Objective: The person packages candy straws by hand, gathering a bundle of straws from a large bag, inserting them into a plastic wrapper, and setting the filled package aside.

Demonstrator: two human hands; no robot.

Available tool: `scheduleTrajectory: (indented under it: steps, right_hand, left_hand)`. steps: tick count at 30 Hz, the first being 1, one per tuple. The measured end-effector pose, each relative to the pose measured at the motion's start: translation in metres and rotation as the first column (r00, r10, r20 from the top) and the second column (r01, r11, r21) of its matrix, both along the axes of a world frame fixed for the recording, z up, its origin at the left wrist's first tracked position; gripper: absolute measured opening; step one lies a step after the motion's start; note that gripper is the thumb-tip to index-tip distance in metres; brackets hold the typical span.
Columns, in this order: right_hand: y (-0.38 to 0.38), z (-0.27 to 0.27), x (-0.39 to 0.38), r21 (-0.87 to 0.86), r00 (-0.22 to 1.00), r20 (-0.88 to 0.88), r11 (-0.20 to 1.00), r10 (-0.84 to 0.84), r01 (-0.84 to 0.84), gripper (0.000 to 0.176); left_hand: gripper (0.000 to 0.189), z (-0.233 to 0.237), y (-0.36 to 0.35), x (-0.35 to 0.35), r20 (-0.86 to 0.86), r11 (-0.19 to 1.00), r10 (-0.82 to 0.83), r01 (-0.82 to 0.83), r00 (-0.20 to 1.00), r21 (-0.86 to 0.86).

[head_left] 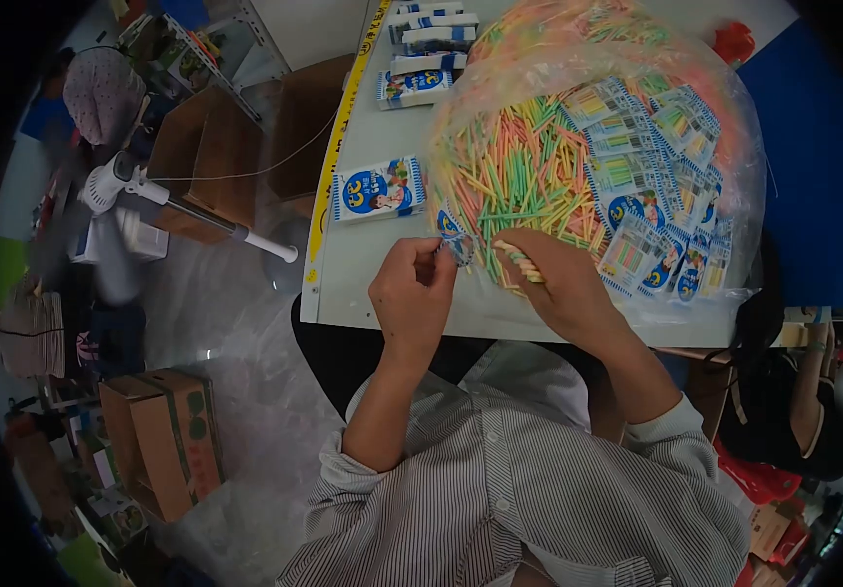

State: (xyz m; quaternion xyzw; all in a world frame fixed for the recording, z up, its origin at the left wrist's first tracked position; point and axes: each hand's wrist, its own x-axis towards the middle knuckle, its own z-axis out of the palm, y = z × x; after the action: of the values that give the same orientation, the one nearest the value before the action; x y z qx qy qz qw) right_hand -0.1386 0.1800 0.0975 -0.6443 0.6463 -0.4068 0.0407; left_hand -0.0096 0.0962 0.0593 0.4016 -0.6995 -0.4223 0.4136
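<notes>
My left hand pinches a small clear-and-blue printed packet near the table's front edge. Just to its right, my right hand has its fingers closed around a small bunch of candy sticks. Beyond both hands, a large clear plastic bag lies spread open around a heap of pink, green and yellow candy sticks. Several flat printed packets overlap on the heap's right side. A blue-and-white packet lies left of the bag. The packet's opening cannot be made out.
More packets are lined up at the table's far left, beside yellow printed tape on the edge. Cardboard boxes and a white fan stand on the left. Another person's arm shows at right.
</notes>
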Motion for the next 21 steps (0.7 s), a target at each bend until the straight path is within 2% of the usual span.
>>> scheduleTrajectory:
  steps: [1, 2, 3, 4, 6, 7, 9, 13, 15, 17, 21]
  right_hand:
    - [0.001, 0.006, 0.001, 0.000, 1.000, 0.000, 1.000, -0.004, 0.004, 0.022]
    - [0.003, 0.017, 0.003, 0.258, 0.999, 0.017, 0.965, -0.041, 0.035, 0.025]
    - [0.005, 0.024, 0.005, 0.499, 0.996, 0.024, 0.865, -0.082, 0.059, 0.029]
    - [0.004, 0.024, 0.004, 0.499, 0.996, 0.023, 0.864, -0.088, 0.064, 0.029]
    - [0.000, 0.023, -0.002, 0.583, 0.984, -0.172, 0.810, 0.049, 0.061, 0.035]
    - [-0.002, 0.021, -0.006, 0.584, 0.984, -0.175, 0.809, 0.043, 0.068, 0.035]
    - [-0.005, 0.017, -0.014, 0.572, 0.964, -0.233, 0.820, 0.131, 0.027, 0.031]
    - [-0.009, 0.019, -0.024, 0.613, 0.925, -0.338, 0.786, 0.172, 0.078, 0.025]
    - [-0.007, 0.021, -0.023, 0.583, 0.863, -0.440, 0.810, 0.249, 0.064, 0.019]
    - [-0.012, 0.022, -0.019, 0.626, 0.839, -0.465, 0.776, 0.284, 0.084, 0.017]
    - [-0.020, 0.032, -0.008, 0.685, 0.814, -0.462, 0.725, 0.352, 0.076, 0.019]
  left_hand:
    - [0.010, 0.000, 0.001, -0.002, 0.021, 0.997, 0.007, -0.006, 1.000, -0.071]
    - [0.011, 0.001, 0.001, -0.003, 0.042, 0.990, 0.015, -0.009, 0.999, -0.142]
    - [0.011, 0.001, 0.002, -0.004, 0.043, 0.990, 0.010, -0.004, 0.999, -0.142]
    - [0.011, 0.001, 0.002, -0.005, 0.057, 0.987, -0.006, 0.015, 0.998, -0.160]
    - [0.012, 0.002, 0.005, -0.006, 0.069, 0.983, -0.029, 0.041, 0.997, -0.177]
    - [0.013, 0.003, 0.007, -0.007, 0.081, 0.976, -0.054, 0.070, 0.995, -0.205]
    - [0.014, 0.005, 0.010, -0.009, 0.092, 0.968, -0.084, 0.103, 0.992, -0.227]
    - [0.013, 0.008, 0.014, -0.010, 0.145, 0.958, -0.159, 0.188, 0.977, -0.215]
    - [0.012, 0.009, 0.017, -0.012, 0.161, 0.958, -0.180, 0.210, 0.970, -0.197]
    - [0.012, 0.010, 0.019, -0.015, 0.166, 0.956, -0.232, 0.256, 0.958, -0.144]
    - [0.013, 0.016, 0.022, -0.020, 0.237, 0.937, -0.264, 0.307, 0.935, -0.168]
